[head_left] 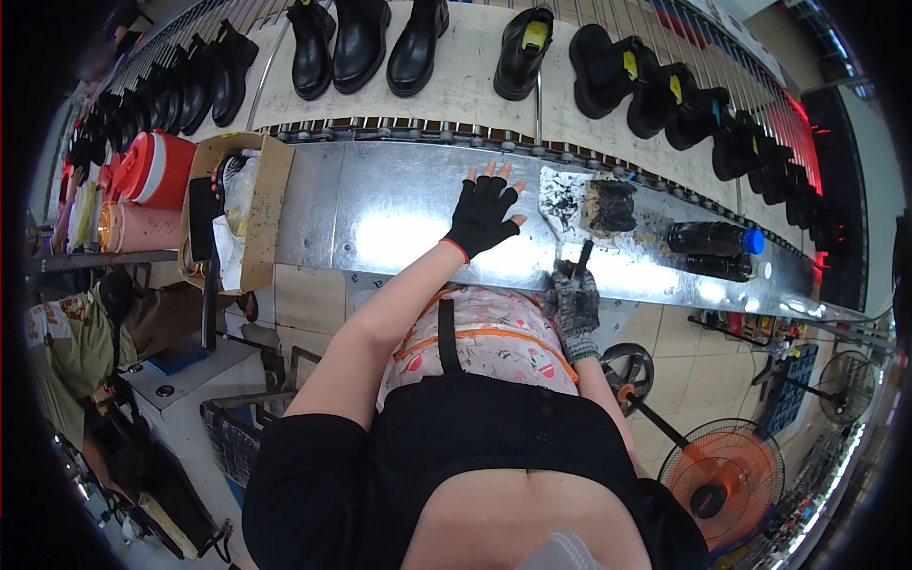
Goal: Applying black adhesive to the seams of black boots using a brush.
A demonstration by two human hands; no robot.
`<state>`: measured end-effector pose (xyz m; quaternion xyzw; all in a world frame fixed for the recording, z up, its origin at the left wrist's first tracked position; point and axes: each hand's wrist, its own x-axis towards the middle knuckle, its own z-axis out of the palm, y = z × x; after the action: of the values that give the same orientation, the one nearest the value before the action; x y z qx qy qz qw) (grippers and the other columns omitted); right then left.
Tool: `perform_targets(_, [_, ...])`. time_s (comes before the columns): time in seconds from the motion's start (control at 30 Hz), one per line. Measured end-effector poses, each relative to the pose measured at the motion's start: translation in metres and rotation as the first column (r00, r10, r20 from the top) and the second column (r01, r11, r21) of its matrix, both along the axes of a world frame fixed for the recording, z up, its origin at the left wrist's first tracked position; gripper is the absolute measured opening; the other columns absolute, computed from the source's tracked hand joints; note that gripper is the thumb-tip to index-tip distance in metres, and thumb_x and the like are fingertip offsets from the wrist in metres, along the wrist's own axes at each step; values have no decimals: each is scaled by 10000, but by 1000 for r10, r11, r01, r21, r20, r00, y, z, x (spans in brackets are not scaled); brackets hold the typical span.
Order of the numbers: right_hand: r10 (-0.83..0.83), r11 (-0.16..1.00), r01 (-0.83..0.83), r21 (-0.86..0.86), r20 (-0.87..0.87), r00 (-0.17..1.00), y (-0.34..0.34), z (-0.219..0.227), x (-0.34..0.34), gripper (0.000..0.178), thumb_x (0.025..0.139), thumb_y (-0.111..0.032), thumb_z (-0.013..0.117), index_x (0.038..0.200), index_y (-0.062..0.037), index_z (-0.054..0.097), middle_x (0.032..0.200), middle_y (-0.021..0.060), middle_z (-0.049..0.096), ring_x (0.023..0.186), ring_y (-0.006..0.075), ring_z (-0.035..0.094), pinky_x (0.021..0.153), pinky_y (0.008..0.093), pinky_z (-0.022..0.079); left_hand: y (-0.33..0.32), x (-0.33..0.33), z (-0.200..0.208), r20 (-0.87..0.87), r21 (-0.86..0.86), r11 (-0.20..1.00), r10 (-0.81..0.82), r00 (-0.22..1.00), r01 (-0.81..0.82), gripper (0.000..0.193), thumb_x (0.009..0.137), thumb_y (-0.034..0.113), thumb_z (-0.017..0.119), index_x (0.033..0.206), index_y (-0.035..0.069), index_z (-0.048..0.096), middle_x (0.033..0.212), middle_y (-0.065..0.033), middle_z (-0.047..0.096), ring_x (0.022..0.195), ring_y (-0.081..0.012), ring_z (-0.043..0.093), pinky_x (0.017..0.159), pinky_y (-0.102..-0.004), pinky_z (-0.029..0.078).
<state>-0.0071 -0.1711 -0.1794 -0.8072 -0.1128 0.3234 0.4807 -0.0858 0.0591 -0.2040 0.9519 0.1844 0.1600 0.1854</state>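
Observation:
My left hand (484, 214), in a black fingerless glove with red trim, rests palm down on the metal ledge (380, 190) with its fingers spread and nothing in it. My right hand (574, 309), in a dirty grey knitted glove, is closed at the ledge's near edge. From its grip a short black stick-like tool (585, 255) points up; its kind does not show. Beyond the right hand lies a black-smeared white sheet (560, 195). On the sheet's right sits a blackened block (609, 205), perhaps a sponge. Farther right, a dark bottle with a blue cap (712, 239) lies on its side.
Past the ledge runs a chain-edged conveyor (465, 119) carrying black boots (415, 52) (524, 55). On the left stand a cardboard box (261, 214) and a red-and-white jug (163, 169). An orange fan (722, 480) stands at lower right. Another person (66, 347) is at far left.

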Motion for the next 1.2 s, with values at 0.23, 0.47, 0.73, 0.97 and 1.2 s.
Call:
perform_targets(0.23, [336,937,-349,-26,339,879,61,24,12,401,810,-312,641,1115,-56,594,951,114,662,873,253,632,789,351,481,1,2,-2,2,14,1000,-5,1000,5,607,803,438,601,1332,182,448,1438,-159,322,1361,-347,230,1087,-550,156])
perform_targets(0.47, [329,932,-317,-178,45,943,80,41,18,421,813,-303,633,1183,-110,575,957,117,653,780,217,624,732,345,486,0,4,2,-19,50,999,-13,1000,14,608,811,462,593,1333,183,453,1438,-148,329,1347,-351,262,1082,-542,174])
perform_targets(0.73, [-220,824,426,373,-483,848,66,-3,-7,138,868,-195,599,918,-71,563,756,57,603,580,174,603,450,322,487,1,4,9,-53,82,996,-17,998,21,594,814,445,598,1322,165,469,1436,-155,330,1340,-352,273,1071,-542,192])
perform_targets(0.97, [-72,837,417,355,-683,727,57,20,-26,164,878,-211,606,967,-85,549,712,27,583,542,116,561,467,245,459,-1,5,10,-63,82,997,0,998,5,591,809,443,602,1313,160,479,1427,-157,343,1336,-356,280,1072,-540,188])
perform_targets(1.2, [3,940,143,310,-425,905,93,10,8,178,875,-222,617,976,-78,591,636,1,550,503,89,532,420,238,449,-1,5,8,-53,92,996,5,999,-1,604,802,456,601,1317,170,469,1421,-160,349,1333,-356,285,1070,-545,192])
